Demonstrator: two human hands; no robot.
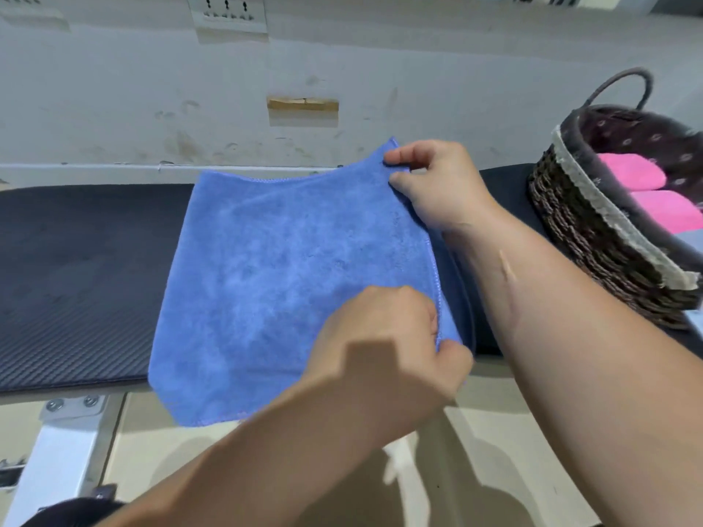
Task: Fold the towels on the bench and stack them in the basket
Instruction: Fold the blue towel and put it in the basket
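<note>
A blue towel [281,275] lies spread on the black padded bench [76,275], its near edge hanging over the front. My right hand [437,184] pinches the towel's far right corner and lifts it slightly. My left hand [388,344] grips the near right corner along the stitched right edge. A dark woven basket [593,237] with a pale trim and a loop handle stands on the bench at the right. Inside it lie two folded pink towels [646,192].
A white wall [342,70] with sockets runs close behind the bench. Below the bench front are its white metal leg [64,450] and a beige tiled floor [171,450].
</note>
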